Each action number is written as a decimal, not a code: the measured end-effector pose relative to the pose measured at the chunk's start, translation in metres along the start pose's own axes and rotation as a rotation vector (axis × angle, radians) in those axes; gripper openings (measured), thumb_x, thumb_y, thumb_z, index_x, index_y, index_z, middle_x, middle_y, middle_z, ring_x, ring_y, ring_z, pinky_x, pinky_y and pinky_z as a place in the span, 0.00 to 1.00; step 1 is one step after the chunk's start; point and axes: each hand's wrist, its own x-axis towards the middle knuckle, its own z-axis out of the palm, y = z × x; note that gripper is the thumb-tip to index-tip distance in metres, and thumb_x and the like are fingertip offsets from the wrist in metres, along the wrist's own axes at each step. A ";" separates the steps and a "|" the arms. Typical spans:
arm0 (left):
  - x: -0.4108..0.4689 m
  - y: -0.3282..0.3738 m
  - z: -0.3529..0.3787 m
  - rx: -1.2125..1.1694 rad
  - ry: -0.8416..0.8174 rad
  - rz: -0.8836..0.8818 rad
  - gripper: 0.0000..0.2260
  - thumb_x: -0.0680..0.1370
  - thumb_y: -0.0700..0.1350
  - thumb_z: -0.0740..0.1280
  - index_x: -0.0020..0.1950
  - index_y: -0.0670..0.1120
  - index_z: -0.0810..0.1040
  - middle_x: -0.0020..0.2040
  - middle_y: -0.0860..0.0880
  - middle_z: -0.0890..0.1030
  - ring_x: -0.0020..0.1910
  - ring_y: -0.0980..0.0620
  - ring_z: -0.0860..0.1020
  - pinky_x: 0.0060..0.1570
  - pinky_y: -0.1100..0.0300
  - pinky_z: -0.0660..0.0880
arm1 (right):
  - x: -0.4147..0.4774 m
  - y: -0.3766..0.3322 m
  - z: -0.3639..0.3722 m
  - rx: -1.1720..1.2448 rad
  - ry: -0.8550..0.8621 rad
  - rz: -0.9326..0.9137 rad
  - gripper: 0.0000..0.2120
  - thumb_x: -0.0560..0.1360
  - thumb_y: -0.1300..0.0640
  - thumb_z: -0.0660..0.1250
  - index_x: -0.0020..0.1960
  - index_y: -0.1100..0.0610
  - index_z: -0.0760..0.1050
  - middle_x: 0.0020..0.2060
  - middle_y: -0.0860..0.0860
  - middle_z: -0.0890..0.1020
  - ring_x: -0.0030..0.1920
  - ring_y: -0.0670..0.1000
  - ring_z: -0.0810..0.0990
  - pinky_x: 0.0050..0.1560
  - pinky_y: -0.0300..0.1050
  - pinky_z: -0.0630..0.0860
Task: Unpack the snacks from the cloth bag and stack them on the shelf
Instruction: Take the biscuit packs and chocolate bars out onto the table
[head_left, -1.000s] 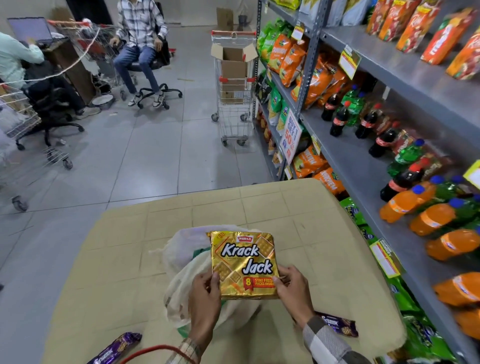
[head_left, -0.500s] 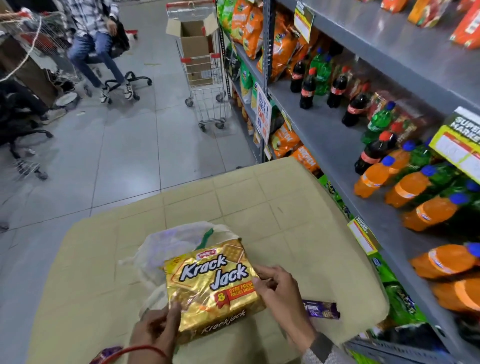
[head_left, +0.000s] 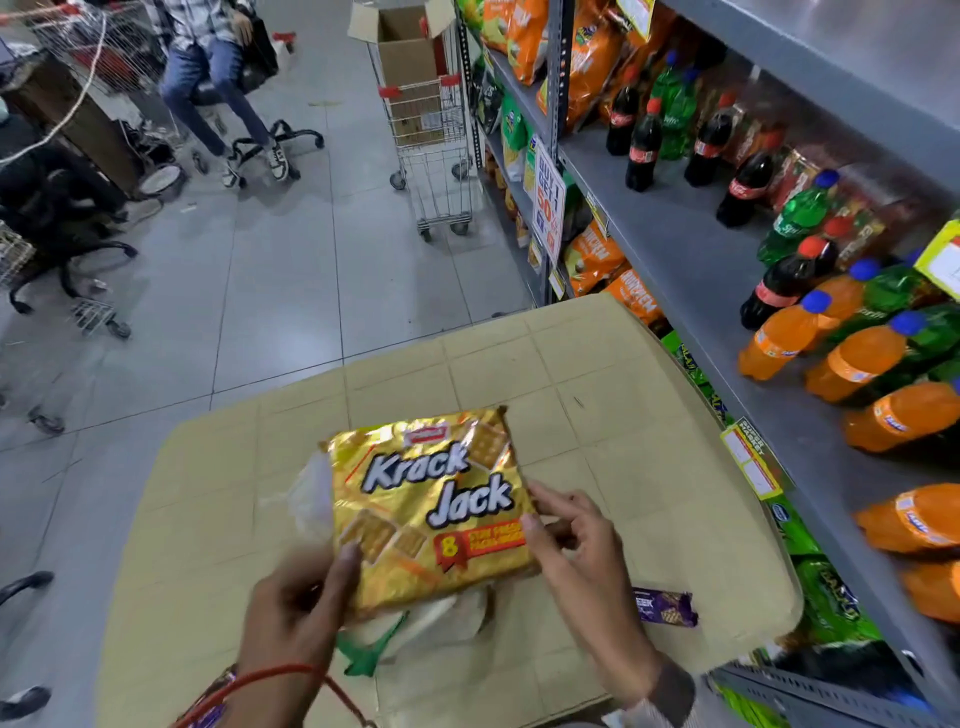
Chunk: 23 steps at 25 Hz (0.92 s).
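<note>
A gold Krack Jack biscuit pack (head_left: 431, 504) is held above the cardboard-covered table (head_left: 597, 374). My left hand (head_left: 296, 608) grips its lower left corner and my right hand (head_left: 582, 551) holds its right edge. The white cloth bag (head_left: 306, 499) with a green handle lies under the pack, mostly hidden. A purple snack bar (head_left: 665, 608) lies on the table right of my right hand. Another purple wrapper (head_left: 213, 706) shows by my left wrist. The grey shelf (head_left: 691, 260) runs along the right.
Cola, green and orange soda bottles (head_left: 779, 338) stand on the shelf, with orange snack bags (head_left: 592, 52) further back. A shopping trolley (head_left: 431, 140) with a cardboard box stands in the aisle. A seated person (head_left: 208, 67) and office chairs are at the far left.
The pack has been lifted and turned more to the right, away from the bag. The view has swung toward the shelf. Both hands still hold the pack.
</note>
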 end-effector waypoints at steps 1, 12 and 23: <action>0.008 0.002 0.015 -0.006 -0.042 0.013 0.16 0.76 0.54 0.71 0.35 0.43 0.81 0.32 0.45 0.77 0.32 0.57 0.73 0.32 0.62 0.69 | 0.016 0.010 -0.008 -0.044 0.058 -0.007 0.17 0.78 0.60 0.69 0.65 0.48 0.79 0.49 0.49 0.79 0.47 0.46 0.83 0.46 0.43 0.82; 0.069 -0.073 0.239 0.062 -0.379 -0.030 0.21 0.79 0.47 0.67 0.26 0.52 0.72 0.27 0.59 0.75 0.29 0.63 0.72 0.30 0.71 0.65 | 0.119 0.162 -0.117 -0.314 0.359 0.268 0.18 0.77 0.68 0.65 0.67 0.62 0.77 0.63 0.59 0.78 0.65 0.59 0.77 0.68 0.53 0.74; 0.060 -0.104 0.259 0.142 -0.609 -0.309 0.14 0.80 0.37 0.61 0.63 0.38 0.79 0.57 0.46 0.82 0.56 0.46 0.81 0.60 0.52 0.78 | 0.119 0.219 -0.122 -0.513 0.375 0.347 0.22 0.76 0.70 0.66 0.69 0.59 0.75 0.58 0.60 0.78 0.61 0.62 0.77 0.65 0.56 0.73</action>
